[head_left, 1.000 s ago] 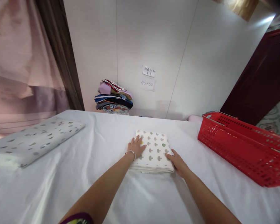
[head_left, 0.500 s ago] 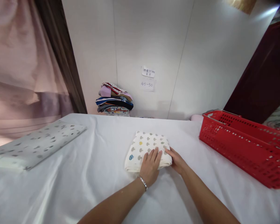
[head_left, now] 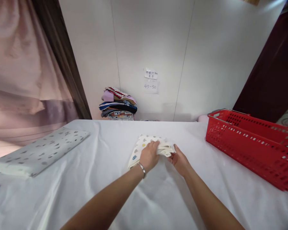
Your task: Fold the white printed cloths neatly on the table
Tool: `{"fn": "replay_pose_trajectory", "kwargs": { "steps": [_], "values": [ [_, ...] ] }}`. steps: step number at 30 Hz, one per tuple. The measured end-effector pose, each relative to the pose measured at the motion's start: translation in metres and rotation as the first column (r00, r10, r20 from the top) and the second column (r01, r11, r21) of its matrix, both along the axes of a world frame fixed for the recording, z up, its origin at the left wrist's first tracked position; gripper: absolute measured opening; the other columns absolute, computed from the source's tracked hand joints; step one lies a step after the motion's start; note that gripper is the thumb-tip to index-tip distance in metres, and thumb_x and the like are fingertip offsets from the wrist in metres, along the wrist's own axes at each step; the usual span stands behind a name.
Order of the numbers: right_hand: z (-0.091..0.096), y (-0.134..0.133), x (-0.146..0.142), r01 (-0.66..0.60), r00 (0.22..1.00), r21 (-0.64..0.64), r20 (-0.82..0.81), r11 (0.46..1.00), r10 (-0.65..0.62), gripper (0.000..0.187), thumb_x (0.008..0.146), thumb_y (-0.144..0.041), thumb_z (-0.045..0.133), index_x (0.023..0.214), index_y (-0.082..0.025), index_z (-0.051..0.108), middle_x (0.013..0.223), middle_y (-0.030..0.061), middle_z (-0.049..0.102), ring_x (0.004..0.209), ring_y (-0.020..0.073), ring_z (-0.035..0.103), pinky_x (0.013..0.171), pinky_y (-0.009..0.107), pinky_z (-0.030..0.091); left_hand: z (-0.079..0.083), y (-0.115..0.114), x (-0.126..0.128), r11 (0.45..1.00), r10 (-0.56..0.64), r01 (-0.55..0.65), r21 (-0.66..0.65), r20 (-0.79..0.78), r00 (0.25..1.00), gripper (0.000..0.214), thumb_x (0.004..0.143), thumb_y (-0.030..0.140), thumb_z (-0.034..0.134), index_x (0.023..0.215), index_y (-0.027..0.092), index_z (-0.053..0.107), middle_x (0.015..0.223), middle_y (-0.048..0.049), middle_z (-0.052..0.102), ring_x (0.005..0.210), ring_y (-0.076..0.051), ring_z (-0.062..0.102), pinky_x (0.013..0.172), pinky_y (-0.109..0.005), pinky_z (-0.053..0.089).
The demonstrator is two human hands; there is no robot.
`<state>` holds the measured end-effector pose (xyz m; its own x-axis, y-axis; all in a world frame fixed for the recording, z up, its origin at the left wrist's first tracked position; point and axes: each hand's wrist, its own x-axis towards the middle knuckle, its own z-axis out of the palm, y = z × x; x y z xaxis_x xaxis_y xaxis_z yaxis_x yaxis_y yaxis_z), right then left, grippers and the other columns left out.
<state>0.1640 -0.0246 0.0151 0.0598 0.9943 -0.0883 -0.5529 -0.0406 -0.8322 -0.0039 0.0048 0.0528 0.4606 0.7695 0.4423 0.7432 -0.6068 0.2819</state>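
Note:
A folded white cloth with a small mushroom print point(head_left: 141, 144) lies in the middle of the white-covered table point(head_left: 86, 179). My left hand point(head_left: 148, 156), with a bracelet at the wrist, is closed on the cloth's near edge and lifts it. My right hand point(head_left: 179, 159) grips the cloth's right corner from below, fingers curled under the layers. The near right part of the cloth is raised off the table; its far left part still rests flat.
A red plastic basket point(head_left: 252, 143) stands at the right. A long pillow with a grey print point(head_left: 38, 151) lies at the left. A stack of folded clothes point(head_left: 117, 103) sits against the back wall under two paper notes point(head_left: 150, 80). A pink curtain point(head_left: 19, 73) hangs left.
My left hand moved from the cloth's left edge across to its near right side. Both hands have closed on the cloth and raised that side off the table.

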Motion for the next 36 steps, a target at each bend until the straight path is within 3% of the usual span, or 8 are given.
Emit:
{"fn": "replay_pose_trajectory", "kwargs": {
  "steps": [7,9,12,16,21,23,33,36],
  "values": [
    [-0.020,-0.011,0.007,0.038,0.999,-0.240,-0.018,0.970,-0.043,0.042,0.081,-0.040,0.055,0.118,-0.023,0.043,0.091,0.0073,0.068,0.073,0.0167,0.066,0.059,0.026,0.052,0.098,0.057,0.001,0.986,0.116,-0.054,-0.161,0.409,0.905,0.030,0.066,0.019,0.060,0.096,0.018,0.058,0.092,-0.0039,0.064,0.086,-0.021,0.058,0.080,-0.031,0.045],
    [-0.022,-0.012,0.007,0.049,0.999,-0.262,-0.010,0.964,-0.053,0.044,0.081,-0.041,0.055,0.119,-0.022,0.044,0.096,0.0094,0.067,0.081,0.0192,0.066,0.067,0.029,0.053,0.124,0.067,-0.003,0.972,0.162,-0.021,-0.234,0.603,0.781,0.033,0.060,0.017,0.064,0.092,0.014,0.059,0.083,-0.0035,0.065,0.079,-0.020,0.059,0.079,-0.033,0.047],
    [-0.020,-0.013,0.007,-0.007,0.997,-0.245,-0.082,0.969,-0.014,0.052,0.081,-0.047,0.052,0.125,-0.024,0.037,0.108,0.0107,0.063,0.097,0.0223,0.062,0.081,0.036,0.051,0.144,0.070,-0.015,0.898,0.225,0.253,-0.359,0.871,0.437,0.041,0.057,0.012,0.063,0.097,0.009,0.058,0.076,-0.0032,0.065,0.071,-0.019,0.061,0.075,-0.037,0.050],
    [-0.014,-0.015,0.008,-0.075,0.979,-0.172,-0.199,0.982,0.040,0.061,0.081,-0.064,0.040,0.129,-0.029,0.031,0.115,0.0095,0.060,0.103,0.0237,0.059,0.088,0.045,0.046,0.103,0.051,-0.039,0.679,0.480,0.578,-0.452,0.870,0.117,0.039,0.064,0.012,0.059,0.103,0.007,0.057,0.076,-0.0078,0.067,0.072,-0.021,0.065,0.074,-0.039,0.053],
    [-0.018,-0.019,0.006,-0.185,0.980,-0.135,-0.103,0.973,0.172,0.054,0.082,-0.062,0.039,0.121,-0.025,0.048,0.117,0.0081,0.059,0.099,0.0228,0.060,0.087,0.039,0.047,-0.014,-0.001,-0.062,0.433,0.855,0.526,-0.732,0.518,0.016,0.033,0.073,0.013,0.056,0.106,0.009,0.055,0.077,-0.0093,0.068,0.072,-0.023,0.067,0.072,-0.039,0.055],
    [-0.024,-0.019,0.002,-0.183,0.983,-0.165,-0.038,0.969,0.179,0.050,0.082,-0.057,0.045,0.118,-0.024,0.051,0.116,0.0081,0.060,0.099,0.0226,0.060,0.085,0.037,0.048,-0.041,-0.017,-0.067,0.464,0.853,0.484,-0.742,0.522,-0.016,0.035,0.072,0.012,0.058,0.107,0.012,0.054,0.084,-0.0088,0.069,0.074,-0.023,0.067,0.072,-0.038,0.056],
    [-0.026,0.000,0.003,0.105,0.976,-0.100,0.199,0.989,-0.083,0.066,0.067,-0.027,0.068,0.127,-0.019,0.043,0.107,0.0105,0.065,0.091,0.0273,0.063,0.076,0.038,0.051,-0.049,-0.050,-0.049,0.494,0.831,0.567,-0.659,0.549,-0.087,0.036,0.075,0.017,0.062,0.109,0.018,0.052,0.101,-0.0066,0.066,0.086,-0.019,0.065,0.078,-0.032,0.054],
    [-0.020,0.013,0.030,0.229,0.930,-0.161,0.326,0.960,-0.167,0.081,0.066,-0.029,0.069,0.136,-0.024,0.030,0.114,0.0099,0.062,0.089,0.0263,0.064,0.074,0.039,0.052,-0.055,-0.079,-0.041,0.281,0.859,0.722,-0.633,0.502,0.105,0.033,0.076,0.030,0.064,0.105,0.016,0.053,0.100,-0.0089,0.065,0.087,-0.019,0.064,0.081,-0.031,0.052]
  ]
}}
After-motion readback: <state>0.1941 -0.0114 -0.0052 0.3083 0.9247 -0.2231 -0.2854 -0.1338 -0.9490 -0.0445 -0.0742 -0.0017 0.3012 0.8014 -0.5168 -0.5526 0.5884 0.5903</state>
